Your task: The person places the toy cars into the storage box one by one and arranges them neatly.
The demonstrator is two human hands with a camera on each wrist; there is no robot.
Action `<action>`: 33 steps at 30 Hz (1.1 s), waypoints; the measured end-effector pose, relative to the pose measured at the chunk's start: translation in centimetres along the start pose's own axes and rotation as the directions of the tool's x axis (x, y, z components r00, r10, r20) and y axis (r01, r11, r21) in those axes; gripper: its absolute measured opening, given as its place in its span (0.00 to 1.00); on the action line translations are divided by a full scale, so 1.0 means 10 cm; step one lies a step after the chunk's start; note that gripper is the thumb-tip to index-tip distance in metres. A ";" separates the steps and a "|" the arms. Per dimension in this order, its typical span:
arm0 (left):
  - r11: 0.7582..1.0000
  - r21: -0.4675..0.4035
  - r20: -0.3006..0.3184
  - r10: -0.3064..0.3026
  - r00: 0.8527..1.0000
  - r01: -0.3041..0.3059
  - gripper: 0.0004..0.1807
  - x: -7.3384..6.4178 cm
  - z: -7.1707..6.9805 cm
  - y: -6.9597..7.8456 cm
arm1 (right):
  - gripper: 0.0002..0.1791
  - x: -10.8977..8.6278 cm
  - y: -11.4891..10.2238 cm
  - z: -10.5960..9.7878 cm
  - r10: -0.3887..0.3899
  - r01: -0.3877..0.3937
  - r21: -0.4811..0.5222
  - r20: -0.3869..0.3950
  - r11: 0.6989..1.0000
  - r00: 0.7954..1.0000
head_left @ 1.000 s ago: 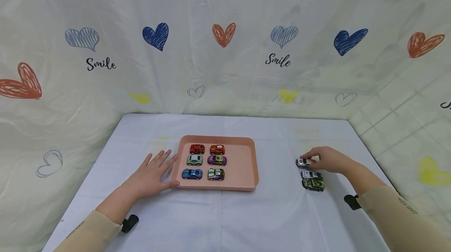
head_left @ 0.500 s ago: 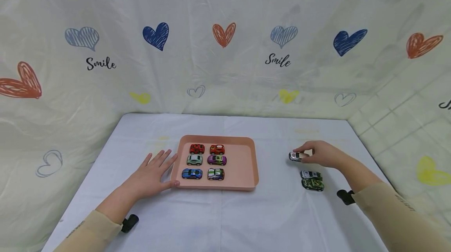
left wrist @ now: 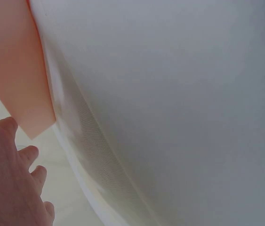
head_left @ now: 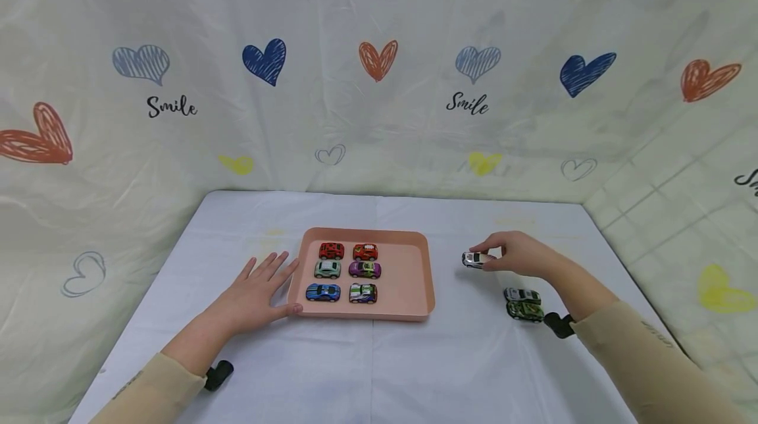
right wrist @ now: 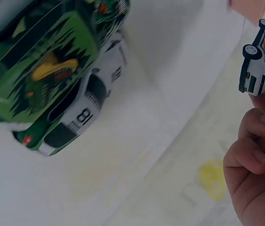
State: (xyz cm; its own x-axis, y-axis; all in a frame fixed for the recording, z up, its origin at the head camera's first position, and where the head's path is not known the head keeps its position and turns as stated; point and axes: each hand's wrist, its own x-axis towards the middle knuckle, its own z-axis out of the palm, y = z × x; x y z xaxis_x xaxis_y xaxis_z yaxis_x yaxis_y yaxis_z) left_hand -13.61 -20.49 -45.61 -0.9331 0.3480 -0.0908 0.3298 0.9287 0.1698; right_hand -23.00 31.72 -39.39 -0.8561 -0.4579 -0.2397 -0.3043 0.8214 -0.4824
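Pinched between thumb and fingers of my right hand point(head_left: 521, 253) is a white toy car point(head_left: 474, 259), held above the table to the right of the pink tray point(head_left: 408, 279). The right wrist view shows the same white car point(right wrist: 257, 63) at the fingertips. My left hand point(head_left: 251, 295) lies with fingers spread at the tray's left side, its thumb touching the rim. In the tray, two columns of toy cars stand in the left and middle: red ones at the back, a mint car point(head_left: 327, 269) and a purple car point(head_left: 364, 269) between, a blue car point(head_left: 322, 292) and a white-green car point(head_left: 363, 293) in front.
On the right of the table, a white-and-green toy car point(head_left: 522, 295) and a green patterned toy car point(head_left: 524, 311) stand side by side. A white cloth covers the table point(head_left: 367, 371). Behind it hangs a curtain point(head_left: 379, 121) printed with hearts.
My right hand has lifted the white car from beside the two other cars and carried it left toward the tray. The left hand and the cars in the tray have stayed put.
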 end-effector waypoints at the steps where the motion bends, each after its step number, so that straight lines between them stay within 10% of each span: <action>1: 1.000 -0.001 -0.002 0.002 1.000 -0.002 0.54 0.00 0.00 0.00 | 0.20 0.02 -0.04 0.01 -0.005 0.005 0.003 0.003 1.000 1.000; 33: 1.000 0.014 0.006 -0.003 1.000 0.003 0.56 0.01 0.03 -0.01 | 0.17 0.54 -1.08 0.50 -0.034 0.031 0.039 0.064 0.999 0.997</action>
State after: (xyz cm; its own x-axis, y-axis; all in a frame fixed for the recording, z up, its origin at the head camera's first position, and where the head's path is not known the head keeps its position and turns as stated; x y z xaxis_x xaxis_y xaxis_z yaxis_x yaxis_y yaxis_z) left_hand -13.74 -20.51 -45.95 -0.9333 0.3458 -0.0972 0.3290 0.9315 0.1554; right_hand -22.25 18.65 -39.70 -0.8169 -0.5062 -0.2764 -0.3143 0.7926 -0.5225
